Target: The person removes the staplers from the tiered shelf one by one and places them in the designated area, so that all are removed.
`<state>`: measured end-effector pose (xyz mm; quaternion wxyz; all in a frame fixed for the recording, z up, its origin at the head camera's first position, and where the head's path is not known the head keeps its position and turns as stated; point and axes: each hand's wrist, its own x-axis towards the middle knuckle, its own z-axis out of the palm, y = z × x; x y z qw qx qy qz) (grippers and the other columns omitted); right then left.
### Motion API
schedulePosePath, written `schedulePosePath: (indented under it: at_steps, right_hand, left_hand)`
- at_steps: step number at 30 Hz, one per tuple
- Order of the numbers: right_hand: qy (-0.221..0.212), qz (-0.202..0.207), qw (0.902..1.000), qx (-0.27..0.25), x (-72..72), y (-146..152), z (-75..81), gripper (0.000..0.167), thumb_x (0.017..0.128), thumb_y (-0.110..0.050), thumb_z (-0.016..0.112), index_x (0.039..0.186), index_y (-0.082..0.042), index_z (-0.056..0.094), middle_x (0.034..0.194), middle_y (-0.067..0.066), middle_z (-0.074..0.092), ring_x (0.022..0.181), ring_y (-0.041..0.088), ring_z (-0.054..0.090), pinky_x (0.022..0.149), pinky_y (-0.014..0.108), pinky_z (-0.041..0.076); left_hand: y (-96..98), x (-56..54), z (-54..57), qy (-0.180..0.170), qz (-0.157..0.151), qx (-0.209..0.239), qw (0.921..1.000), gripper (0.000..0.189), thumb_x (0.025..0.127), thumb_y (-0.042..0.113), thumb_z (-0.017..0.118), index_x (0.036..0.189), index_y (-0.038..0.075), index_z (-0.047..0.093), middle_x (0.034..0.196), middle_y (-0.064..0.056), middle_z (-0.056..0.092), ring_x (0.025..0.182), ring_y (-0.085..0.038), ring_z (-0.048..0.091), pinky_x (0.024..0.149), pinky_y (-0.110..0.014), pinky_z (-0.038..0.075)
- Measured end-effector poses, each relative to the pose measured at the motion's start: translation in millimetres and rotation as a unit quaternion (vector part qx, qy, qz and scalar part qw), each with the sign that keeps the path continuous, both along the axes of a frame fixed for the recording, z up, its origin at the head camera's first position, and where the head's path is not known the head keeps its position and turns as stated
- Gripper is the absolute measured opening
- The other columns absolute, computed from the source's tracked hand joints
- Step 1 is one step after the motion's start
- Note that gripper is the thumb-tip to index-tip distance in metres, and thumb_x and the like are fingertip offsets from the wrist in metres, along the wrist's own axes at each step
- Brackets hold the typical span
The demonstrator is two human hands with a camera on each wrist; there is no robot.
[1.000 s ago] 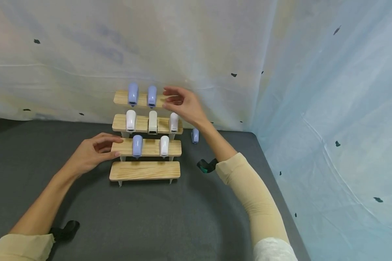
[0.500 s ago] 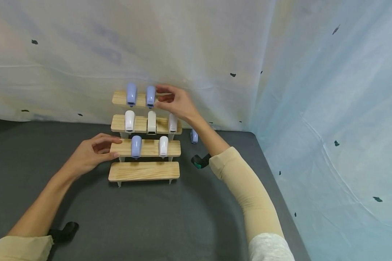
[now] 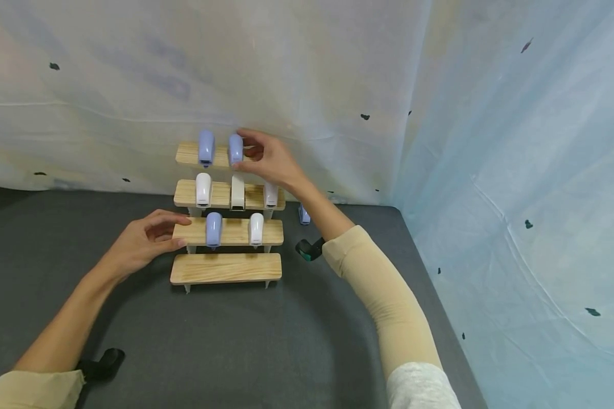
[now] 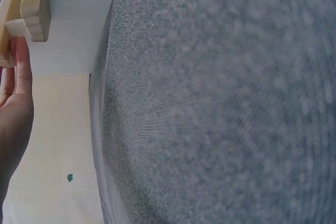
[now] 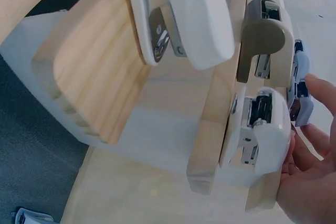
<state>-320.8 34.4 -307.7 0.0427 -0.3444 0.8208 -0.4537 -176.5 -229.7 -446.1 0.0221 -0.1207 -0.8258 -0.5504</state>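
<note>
A four-tier wooden stand (image 3: 225,268) holds several small staplers, their noses toward me. My right hand (image 3: 273,162) grips the right-hand light-purple stapler (image 3: 236,149) on the top tier, thumb at its front end and fingers at its back. In the right wrist view, that purple stapler (image 5: 304,106) shows between thumb and fingers. Beside it on the same tier is another purple stapler (image 3: 206,147). My left hand (image 3: 143,241) pinches the left end of the third tier from the top; in the left wrist view, its fingers (image 4: 22,69) touch the board's end.
White staplers (image 3: 203,189) line the second tier. A purple stapler (image 3: 213,229) and a white stapler (image 3: 256,229) share the third. Another purple stapler (image 3: 304,213) lies on the dark table (image 3: 225,346), right of the stand. A pale curtain (image 3: 317,68) hangs close behind.
My right hand has moved left along the top tier and closed its fingers round the right-hand purple stapler. The left hand has stayed at the stand's edge.
</note>
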Motion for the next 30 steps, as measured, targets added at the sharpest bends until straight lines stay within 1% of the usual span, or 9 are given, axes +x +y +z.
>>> schedulePosePath:
  at_steps: [7, 10, 15, 21, 23, 27, 30]
  right_hand:
    - [-0.027, -0.011, 0.9996, 0.002, -1.3, -4.4, 0.6, 0.067, 0.085, -0.010, 0.080, 0.144, -0.004, 0.049, 0.130, 0.012, 0.060, 0.106, 0.019, 0.063, 0.089, 0.021, 0.051]
    - [-0.027, -0.010, 0.9996, 0.000, -1.0, -3.3, 1.3, 0.066, 0.085, -0.010, 0.081, 0.143, -0.004, 0.050, 0.129, 0.012, 0.060, 0.104, 0.019, 0.064, 0.088, 0.022, 0.051]
    - [-0.014, -0.011, 0.9998, 0.004, -0.5, -0.1, 1.9, 0.065, 0.084, -0.011, 0.081, 0.142, -0.004, 0.052, 0.127, 0.012, 0.062, 0.103, 0.019, 0.064, 0.087, 0.023, 0.052]
    - [-0.002, -0.007, 1.0000, 0.007, 2.2, 4.4, 3.2, 0.064, 0.085, -0.014, 0.082, 0.142, -0.005, 0.053, 0.123, 0.012, 0.063, 0.103, 0.019, 0.063, 0.088, 0.024, 0.051]
    - [-0.001, -0.002, 1.0000, 0.000, 2.2, 7.1, 3.9, 0.064, 0.084, -0.014, 0.082, 0.141, -0.005, 0.053, 0.124, 0.012, 0.062, 0.105, 0.020, 0.063, 0.090, 0.025, 0.051]
    - [-0.006, 0.006, 0.9996, -0.029, 1.4, 14.8, 5.1, 0.064, 0.084, -0.010, 0.082, 0.140, -0.001, 0.053, 0.126, 0.015, 0.061, 0.109, 0.024, 0.062, 0.094, 0.030, 0.050]
    - [-0.023, 0.003, 0.9986, -0.047, 1.6, 21.7, 5.3, 0.064, 0.084, -0.007, 0.081, 0.140, -0.001, 0.052, 0.128, 0.016, 0.060, 0.111, 0.027, 0.061, 0.096, 0.033, 0.050]
  left_hand:
    - [0.0, 1.6, -0.2, -0.008, 0.000, 0.008, 0.9999, 0.041, 0.091, 0.012, 0.074, 0.130, 0.005, 0.062, 0.127, -0.002, 0.053, 0.108, -0.002, 0.055, 0.084, -0.010, 0.047]
    - [-0.7, 1.9, -0.2, -0.012, -0.002, 0.011, 0.9999, 0.042, 0.091, 0.013, 0.074, 0.131, 0.005, 0.061, 0.128, -0.002, 0.052, 0.109, -0.001, 0.055, 0.084, -0.011, 0.047]
    - [-1.1, 2.2, 1.4, -0.014, -0.013, 0.012, 0.9997, 0.042, 0.093, 0.015, 0.072, 0.132, 0.005, 0.059, 0.130, 0.000, 0.052, 0.110, 0.000, 0.054, 0.082, -0.013, 0.049]
    - [-1.8, 2.8, 2.3, -0.017, -0.021, 0.001, 0.9996, 0.042, 0.095, 0.020, 0.071, 0.133, 0.006, 0.058, 0.134, -0.001, 0.050, 0.111, 0.002, 0.052, 0.081, -0.014, 0.050]
    - [-2.0, 2.7, 2.5, -0.022, -0.020, 0.002, 0.9995, 0.042, 0.095, 0.020, 0.071, 0.133, 0.008, 0.058, 0.135, -0.001, 0.050, 0.111, 0.003, 0.052, 0.081, -0.015, 0.050]
    - [-1.5, 1.7, 4.4, -0.028, -0.014, 0.000, 0.9995, 0.043, 0.094, 0.018, 0.071, 0.135, 0.009, 0.058, 0.136, -0.001, 0.050, 0.112, 0.002, 0.053, 0.081, -0.015, 0.050]
    - [-0.2, 2.1, 7.2, -0.031, -0.009, -0.008, 0.9994, 0.044, 0.094, 0.019, 0.072, 0.135, 0.010, 0.058, 0.137, -0.001, 0.050, 0.111, 0.002, 0.052, 0.081, -0.014, 0.049]
